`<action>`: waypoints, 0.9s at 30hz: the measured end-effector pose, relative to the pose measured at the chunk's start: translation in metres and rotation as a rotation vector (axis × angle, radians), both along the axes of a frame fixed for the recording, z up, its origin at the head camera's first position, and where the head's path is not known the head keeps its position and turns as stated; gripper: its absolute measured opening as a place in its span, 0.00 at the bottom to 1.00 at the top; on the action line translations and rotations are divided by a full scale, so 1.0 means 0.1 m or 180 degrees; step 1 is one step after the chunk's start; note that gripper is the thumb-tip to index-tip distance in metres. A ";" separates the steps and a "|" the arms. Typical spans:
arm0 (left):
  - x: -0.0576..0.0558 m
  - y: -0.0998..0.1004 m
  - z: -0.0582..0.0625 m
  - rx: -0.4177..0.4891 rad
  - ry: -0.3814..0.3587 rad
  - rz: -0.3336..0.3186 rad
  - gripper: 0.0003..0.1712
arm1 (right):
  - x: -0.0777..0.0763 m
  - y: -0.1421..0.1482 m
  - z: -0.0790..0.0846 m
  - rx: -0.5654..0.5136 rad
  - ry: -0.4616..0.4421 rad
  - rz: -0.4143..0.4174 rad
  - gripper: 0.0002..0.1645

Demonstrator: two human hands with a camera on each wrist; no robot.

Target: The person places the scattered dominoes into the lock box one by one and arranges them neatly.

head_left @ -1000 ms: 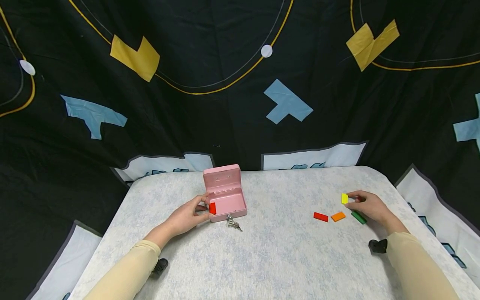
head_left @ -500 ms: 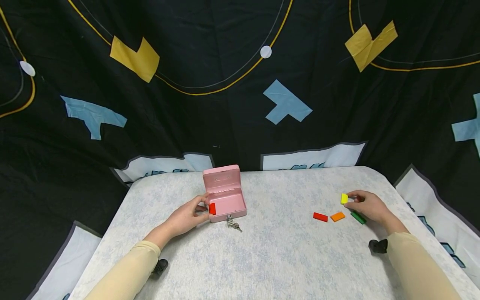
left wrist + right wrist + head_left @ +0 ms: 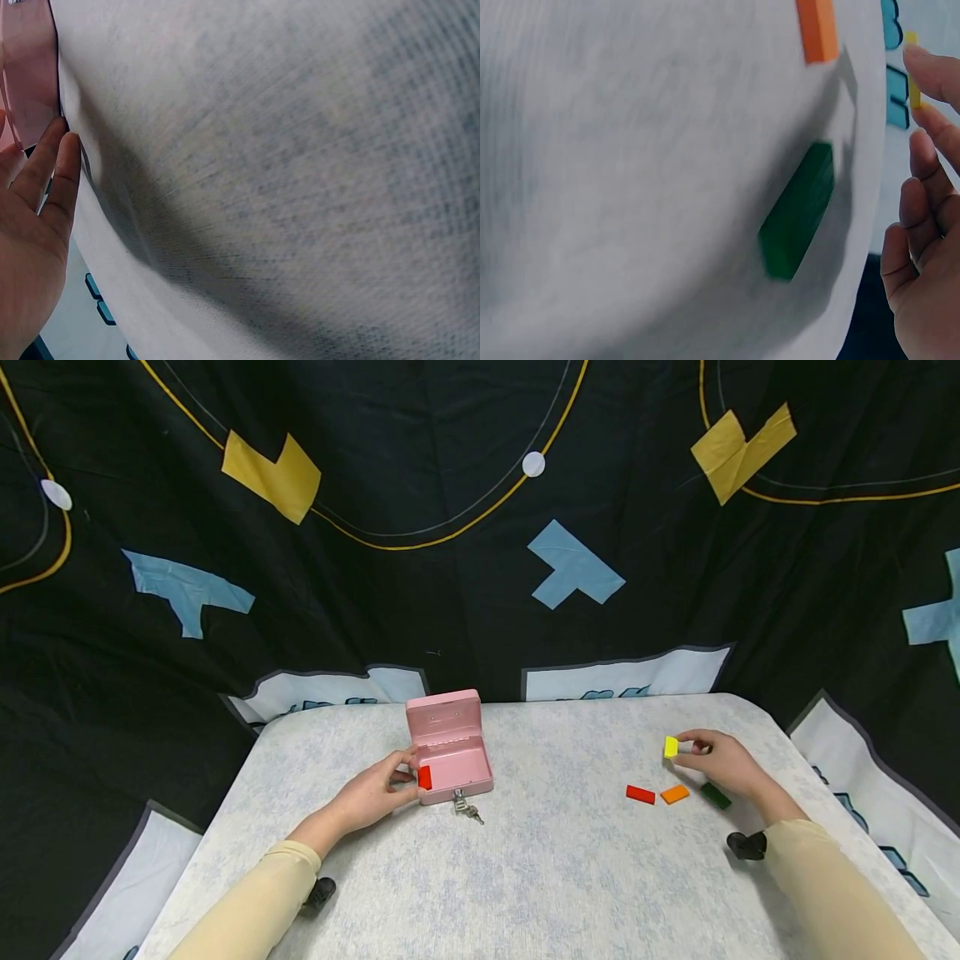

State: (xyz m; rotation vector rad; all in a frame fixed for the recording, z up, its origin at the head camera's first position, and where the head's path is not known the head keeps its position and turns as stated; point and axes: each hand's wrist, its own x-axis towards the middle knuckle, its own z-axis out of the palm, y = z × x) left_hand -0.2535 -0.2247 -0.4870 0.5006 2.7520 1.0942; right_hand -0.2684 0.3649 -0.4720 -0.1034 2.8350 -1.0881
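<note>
A pink cash box [image 3: 454, 765] stands on the table with its lid [image 3: 444, 717] raised. Inside it, by the left wall, is a red block [image 3: 425, 777]. My left hand [image 3: 375, 790] holds the box's left side, thumb near the front corner and fingers toward the rear; its fingertips meet the pink wall in the left wrist view. Between thumb and finger, my right hand [image 3: 723, 762] pinches a yellow block [image 3: 671, 747] above the table. Below that hand lies a green block [image 3: 716, 795], with an orange block [image 3: 675, 794] and another red block [image 3: 641, 794] to its left.
Keys [image 3: 472, 813] hang from the lock at the box's front. The table [image 3: 555, 877] has a pale mottled cover, and a dark patterned cloth [image 3: 450, 610] hangs behind it. Black wrist devices [image 3: 321, 892] sit under both forearms.
After staying nearly still, my right hand has moved left and slightly away with the yellow block, lifting off from beside the green one. My left hand and the box have not visibly moved.
</note>
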 end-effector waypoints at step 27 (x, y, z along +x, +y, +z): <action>0.01 0.00 0.03 -0.0050 -0.0012 -0.0020 0.20 | -0.14 -0.75 0.10 -0.0095 0.0292 0.0414 0.28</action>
